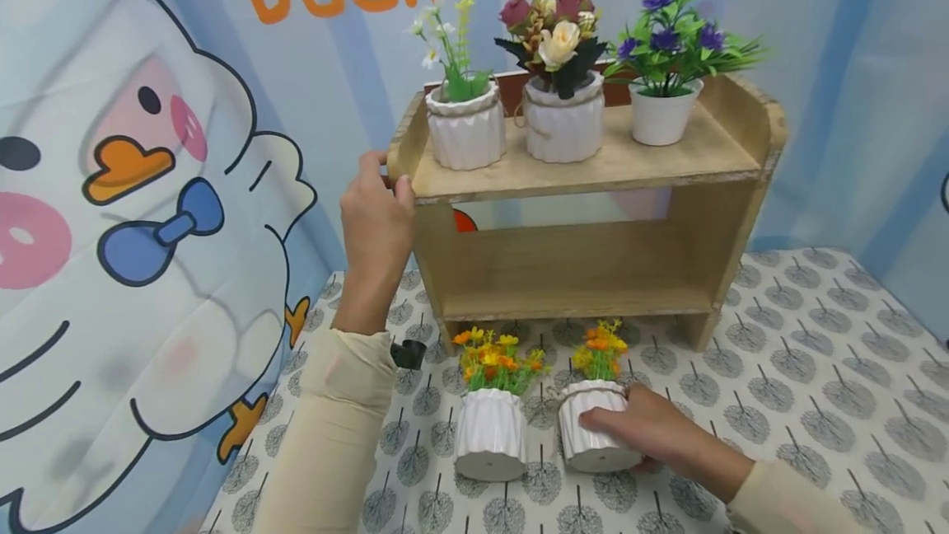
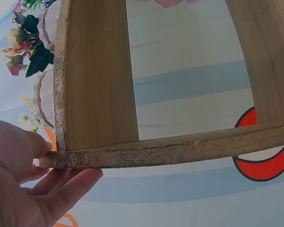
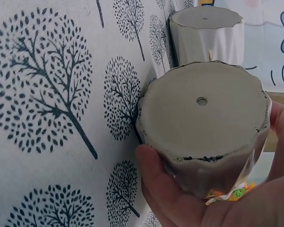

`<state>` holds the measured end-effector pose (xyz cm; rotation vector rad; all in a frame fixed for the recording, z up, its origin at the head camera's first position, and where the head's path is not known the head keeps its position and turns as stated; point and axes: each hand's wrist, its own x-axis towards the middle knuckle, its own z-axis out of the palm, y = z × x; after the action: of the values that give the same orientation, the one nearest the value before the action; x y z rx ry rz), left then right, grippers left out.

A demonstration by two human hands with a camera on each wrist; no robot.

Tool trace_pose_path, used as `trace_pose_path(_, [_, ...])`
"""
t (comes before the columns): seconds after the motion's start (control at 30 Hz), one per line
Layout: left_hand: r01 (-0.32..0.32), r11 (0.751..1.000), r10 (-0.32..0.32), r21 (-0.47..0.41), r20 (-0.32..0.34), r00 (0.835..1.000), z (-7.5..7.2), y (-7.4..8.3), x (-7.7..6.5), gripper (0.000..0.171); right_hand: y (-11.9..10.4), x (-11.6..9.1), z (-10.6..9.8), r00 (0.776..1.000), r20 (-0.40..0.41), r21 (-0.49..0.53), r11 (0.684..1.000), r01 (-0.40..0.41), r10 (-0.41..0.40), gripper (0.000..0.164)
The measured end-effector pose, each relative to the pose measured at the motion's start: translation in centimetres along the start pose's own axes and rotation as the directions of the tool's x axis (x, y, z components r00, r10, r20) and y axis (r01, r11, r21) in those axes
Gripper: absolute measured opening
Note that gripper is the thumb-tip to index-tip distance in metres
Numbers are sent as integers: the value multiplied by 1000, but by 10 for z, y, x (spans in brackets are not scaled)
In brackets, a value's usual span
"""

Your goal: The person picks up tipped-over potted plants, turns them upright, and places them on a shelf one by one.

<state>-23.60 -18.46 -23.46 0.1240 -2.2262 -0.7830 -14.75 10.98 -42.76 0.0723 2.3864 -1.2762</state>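
My left hand (image 1: pixel 376 229) grips the upper left end of a two-tier wooden shelf (image 1: pixel 571 266). In the left wrist view, the thumb and fingers lie on either side of the shelf's side board (image 2: pixel 180 151). My right hand (image 1: pixel 660 431) holds a white fluted flowerpot (image 1: pixel 582 414) with orange and yellow flowers (image 1: pixel 599 348), tipped over with its base toward me. The right wrist view shows that base (image 3: pixel 203 127) and its small drain hole, fingers curled round the side. Left of it, a similar white flowerpot (image 1: pixel 491 427) lies tipped the same way.
Along the shelf top stand a pot with small white flowers (image 1: pixel 467 134), a pot of roses (image 1: pixel 565 126) and a smaller pot of purple flowers (image 1: pixel 662 115). A tree-print cloth (image 1: pixel 815 377) covers the table. Behind hangs a cartoon duck backdrop (image 1: pixel 185 336).
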Motion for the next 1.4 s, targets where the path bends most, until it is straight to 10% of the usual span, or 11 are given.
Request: trace_pose_path(1.4, [-23, 999, 23, -23, 15, 1000, -2, -2, 0, 31, -30, -12, -43, 940, -193, -162, 954, 251, -281, 103])
